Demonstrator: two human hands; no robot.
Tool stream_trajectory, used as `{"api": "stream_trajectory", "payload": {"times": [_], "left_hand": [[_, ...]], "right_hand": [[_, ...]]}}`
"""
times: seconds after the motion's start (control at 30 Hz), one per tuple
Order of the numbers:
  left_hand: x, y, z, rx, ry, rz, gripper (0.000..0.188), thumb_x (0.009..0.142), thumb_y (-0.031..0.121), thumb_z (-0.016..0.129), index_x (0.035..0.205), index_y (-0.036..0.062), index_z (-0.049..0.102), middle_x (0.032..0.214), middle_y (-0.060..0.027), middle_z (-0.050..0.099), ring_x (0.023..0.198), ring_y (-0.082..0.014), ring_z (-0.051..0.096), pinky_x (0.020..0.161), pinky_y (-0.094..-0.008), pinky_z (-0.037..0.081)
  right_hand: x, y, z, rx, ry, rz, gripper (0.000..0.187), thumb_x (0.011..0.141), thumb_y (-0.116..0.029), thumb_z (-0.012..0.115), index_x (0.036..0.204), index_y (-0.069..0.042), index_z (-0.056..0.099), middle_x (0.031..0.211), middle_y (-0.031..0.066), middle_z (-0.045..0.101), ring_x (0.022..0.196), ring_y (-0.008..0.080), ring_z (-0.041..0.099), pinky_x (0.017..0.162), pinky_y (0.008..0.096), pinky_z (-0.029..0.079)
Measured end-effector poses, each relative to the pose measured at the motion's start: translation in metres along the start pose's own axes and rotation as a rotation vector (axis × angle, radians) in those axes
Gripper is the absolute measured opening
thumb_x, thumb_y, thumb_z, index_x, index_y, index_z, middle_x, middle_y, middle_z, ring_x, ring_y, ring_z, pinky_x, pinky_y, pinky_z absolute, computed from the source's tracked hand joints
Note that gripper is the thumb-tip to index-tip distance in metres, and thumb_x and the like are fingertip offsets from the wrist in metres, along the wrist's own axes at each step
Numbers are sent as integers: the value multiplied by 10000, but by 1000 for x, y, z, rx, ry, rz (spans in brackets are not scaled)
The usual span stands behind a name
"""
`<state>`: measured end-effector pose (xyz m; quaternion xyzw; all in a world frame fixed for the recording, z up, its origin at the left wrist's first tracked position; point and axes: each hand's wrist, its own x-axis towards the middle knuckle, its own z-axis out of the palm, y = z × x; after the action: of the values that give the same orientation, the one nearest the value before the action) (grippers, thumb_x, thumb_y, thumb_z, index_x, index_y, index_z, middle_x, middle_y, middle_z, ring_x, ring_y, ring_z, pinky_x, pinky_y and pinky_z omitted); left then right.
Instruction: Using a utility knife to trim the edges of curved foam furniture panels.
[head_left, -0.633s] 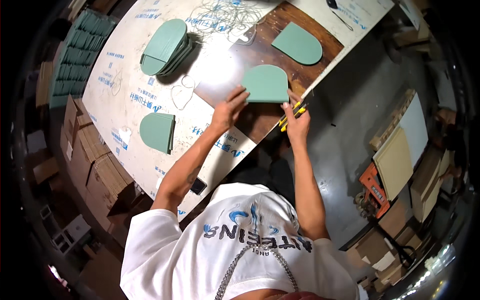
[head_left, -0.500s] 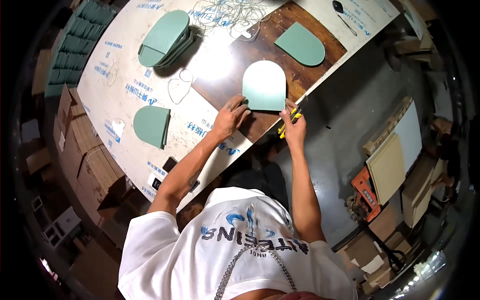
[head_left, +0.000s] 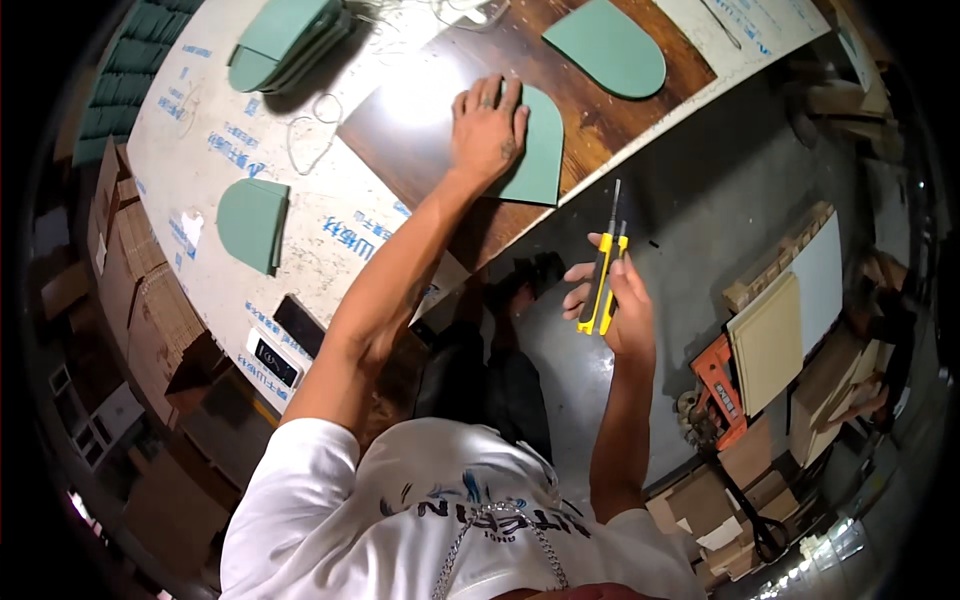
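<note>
Work in hand looks like keeping the green arch-shaped panel (head_left: pixel 541 150) flat; the next move seems to call for a steady press and care with the tip. The panel lies on the brown wooden board (head_left: pixel 604 135), partly under the left hand (head_left: pixel 488 132), whose fingers are spread on top. Nearer and to the right, apart from it, the right hand (head_left: pixel 632 308) pinches a yellow-and-black tool (head_left: pixel 600 282) by its handle.

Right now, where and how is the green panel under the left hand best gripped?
I'd probably pinch the green panel by its near right corner, coming from the right: that squared corner lies bare beside the table edge, while the left hand covers much of the left side.
</note>
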<state>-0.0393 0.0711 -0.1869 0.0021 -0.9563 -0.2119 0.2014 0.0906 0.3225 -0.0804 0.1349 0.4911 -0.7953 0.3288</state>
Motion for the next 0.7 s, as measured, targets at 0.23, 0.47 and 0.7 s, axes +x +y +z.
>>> {"api": "stream_trajectory", "payload": {"times": [0.23, 0.47, 0.7], "left_hand": [[-14, 7, 4, 90, 69, 10, 382, 963, 244, 557, 1294, 53, 568, 1264, -181, 578, 1215, -378, 520, 1021, -502, 350], [-12, 23, -9, 22, 1, -76, 405, 966, 230, 547, 1322, 38, 559, 1312, -227, 560, 1216, -396, 520, 1033, -512, 375], [-14, 21, -4, 65, 2, -91, 397, 963, 221, 549, 1315, 38, 566, 1298, -221, 568, 1207, -387, 524, 1025, -511, 375]], "right_hand": [[9, 23, -24, -59, -156, 20, 503, 1098, -357, 317, 1396, 34, 423, 925, 179, 675, 627, 180, 651, 566, 290, 531], [17, 35, -31, -109, -93, 44, 575, 1082, -412, 296, 1381, 53, 455, 868, 160, 657, 612, 160, 621, 531, 269, 501], [23, 59, -35, -1261, 288, -436, 453, 952, -249, 641, 1370, -82, 593, 1011, 109, 618, 868, 262, 626, 736, 345, 525]]}}
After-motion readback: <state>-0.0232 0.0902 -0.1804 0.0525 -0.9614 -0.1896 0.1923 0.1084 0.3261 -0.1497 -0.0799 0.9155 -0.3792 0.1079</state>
